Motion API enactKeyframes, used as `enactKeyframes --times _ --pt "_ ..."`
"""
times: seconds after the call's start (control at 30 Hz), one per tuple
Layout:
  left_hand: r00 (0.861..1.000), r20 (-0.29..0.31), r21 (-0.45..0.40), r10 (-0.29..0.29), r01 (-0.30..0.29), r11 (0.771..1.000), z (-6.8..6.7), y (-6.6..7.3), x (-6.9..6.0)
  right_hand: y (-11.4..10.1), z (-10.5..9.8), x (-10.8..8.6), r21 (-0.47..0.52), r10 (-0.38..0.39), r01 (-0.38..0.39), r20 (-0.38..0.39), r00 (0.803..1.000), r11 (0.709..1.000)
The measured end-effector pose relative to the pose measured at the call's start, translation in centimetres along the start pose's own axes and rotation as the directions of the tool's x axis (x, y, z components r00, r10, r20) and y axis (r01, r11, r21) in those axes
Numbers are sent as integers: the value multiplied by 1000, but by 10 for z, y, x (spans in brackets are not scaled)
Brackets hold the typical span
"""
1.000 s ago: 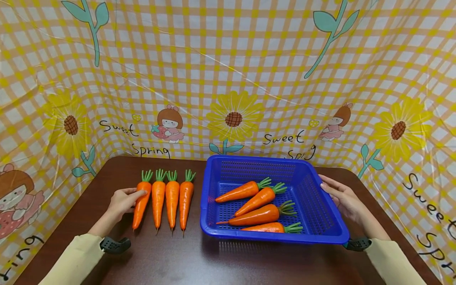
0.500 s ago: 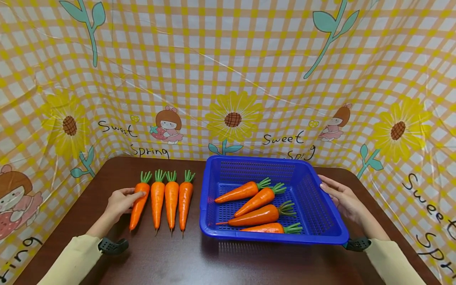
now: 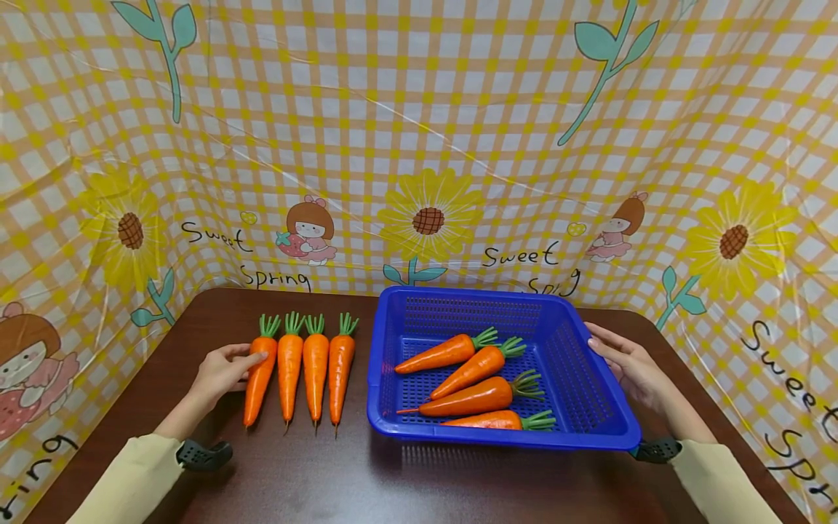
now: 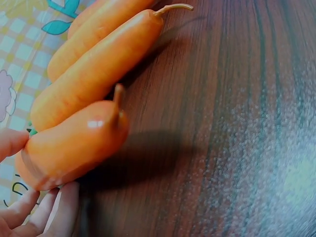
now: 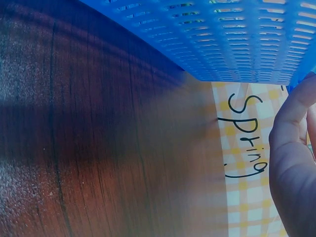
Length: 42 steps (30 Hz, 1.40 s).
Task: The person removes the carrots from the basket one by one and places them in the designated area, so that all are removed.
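Glossy tapered carrot (image 3: pixel 260 384), leftmost of four in a row, pinched in left hand (image 3: pixel 222 372) between thumb and fingers, dark wood-grain worktop (image 3: pixel 294 480) below, right hand (image 3: pixel 636 372) gripping rim of perforated blue plastic basket (image 3: pixel 576 438)

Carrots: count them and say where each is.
8: one carrot in the left hand, three carrots beside it on the table, four carrots in the basket, whose near side may hide more.

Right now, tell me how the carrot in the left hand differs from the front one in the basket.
Held carrot: leaves pointing away; front carrot: leaves pointing right. The left hand pinches the held carrot; the basket rim partly hides the untouched front carrot. Both are orange with green leaves.
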<state>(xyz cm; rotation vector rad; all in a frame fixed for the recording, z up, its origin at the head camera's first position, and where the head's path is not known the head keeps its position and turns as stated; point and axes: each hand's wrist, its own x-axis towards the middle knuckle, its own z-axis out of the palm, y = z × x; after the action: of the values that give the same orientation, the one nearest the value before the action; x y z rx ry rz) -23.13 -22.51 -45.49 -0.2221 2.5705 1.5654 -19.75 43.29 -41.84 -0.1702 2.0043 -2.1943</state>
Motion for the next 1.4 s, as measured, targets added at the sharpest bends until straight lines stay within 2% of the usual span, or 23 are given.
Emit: enactKeyframes --times 0.43,0.7,1.07,1.4 --pt "999 -27 -86 36 -38 996 6 -2 2 1 -1 -1 2 0 0 -4 1000 1000" --pt "996 -39 -81 76 -79 994 10 -1 1 1 -1 -1 -1 5 -5 -6 1000 1000" --pt "993 -85 -114 84 -94 989 10 -2 -1 1 0 1 -12 6 -6 -22 1000 1000" --pt "990 -102 -141 96 -110 984 10 -2 -2 1 -1 0 5 15 -15 -18 1000 1000"
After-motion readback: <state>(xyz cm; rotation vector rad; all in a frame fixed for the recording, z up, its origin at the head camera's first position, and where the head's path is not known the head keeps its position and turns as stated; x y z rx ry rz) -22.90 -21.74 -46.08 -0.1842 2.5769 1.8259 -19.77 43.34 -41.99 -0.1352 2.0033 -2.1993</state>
